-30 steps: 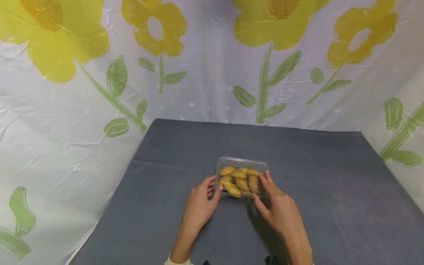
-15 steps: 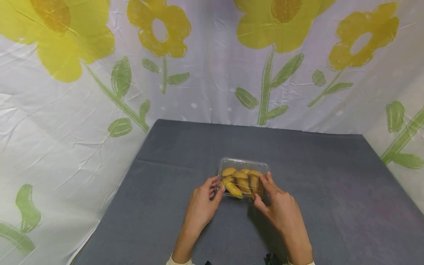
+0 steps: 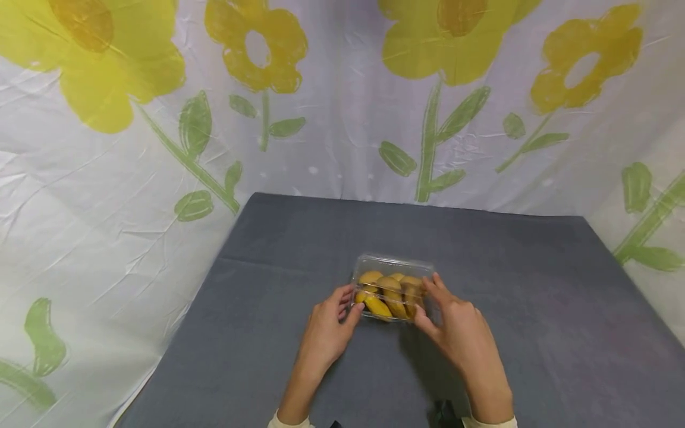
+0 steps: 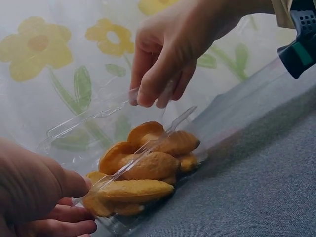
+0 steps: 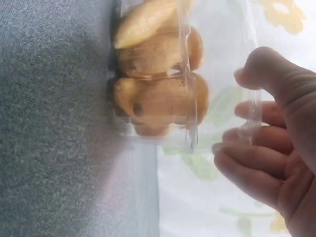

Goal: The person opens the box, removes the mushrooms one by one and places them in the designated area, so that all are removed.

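Observation:
A clear plastic clamshell box (image 3: 393, 260) with several yellow-brown mushrooms (image 3: 395, 295) inside sits on the table, toward the middle. My left hand (image 3: 325, 334) holds its left side, thumb at the front rim and fingers around the side, as the left wrist view also shows. On the right, my right hand (image 3: 465, 340) pinches the edge of the lid (image 5: 255, 111) between thumb and fingers. A gap stands between the raised lid edge and the box's lower rim (image 5: 191, 98) in the right wrist view. The hinge side is hard to make out.
A dark grey cloth covers the table (image 3: 299, 232). Behind and beside it hangs a white curtain (image 3: 332, 119) printed with yellow flowers and green leaves. A dark strap-like device (image 4: 298, 49) sits at the right wrist.
My right hand has risen slightly, lifting the front right of the lid away from the lower rim. The left hand keeps its place on the box. The head view has shifted slightly.

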Motion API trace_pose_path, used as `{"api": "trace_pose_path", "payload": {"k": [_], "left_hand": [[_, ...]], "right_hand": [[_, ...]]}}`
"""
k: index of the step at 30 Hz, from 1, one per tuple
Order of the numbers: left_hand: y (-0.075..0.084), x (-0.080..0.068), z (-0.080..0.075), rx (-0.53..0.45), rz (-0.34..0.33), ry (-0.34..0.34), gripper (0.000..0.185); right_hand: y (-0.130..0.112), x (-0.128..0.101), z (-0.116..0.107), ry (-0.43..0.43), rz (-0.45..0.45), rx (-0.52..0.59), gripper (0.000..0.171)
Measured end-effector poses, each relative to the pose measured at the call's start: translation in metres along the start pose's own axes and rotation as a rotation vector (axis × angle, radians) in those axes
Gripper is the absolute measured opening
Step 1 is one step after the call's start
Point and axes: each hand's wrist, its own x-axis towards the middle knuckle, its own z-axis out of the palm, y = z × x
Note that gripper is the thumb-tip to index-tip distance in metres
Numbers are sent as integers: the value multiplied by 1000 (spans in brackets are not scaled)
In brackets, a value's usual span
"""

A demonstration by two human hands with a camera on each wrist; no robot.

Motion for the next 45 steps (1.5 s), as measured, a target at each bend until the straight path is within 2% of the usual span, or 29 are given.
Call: {"api": "trace_pose_path", "payload": {"k": [12,28,38,45], "left_hand": [[-1,2,0,2,-3,-8,42],[-1,0,-2,-17,15,-18,41],[-2,0,-3,-49,-4,-35,43],[-2,0,-2,-51,4,-39,43]], "right_hand": [[6,11,-6,100,-31,83,47],[10,35,-19,122,35,142,47],[16,53,-20,143,5,140,34],[22,64,-22,147,44,157,33]]}}
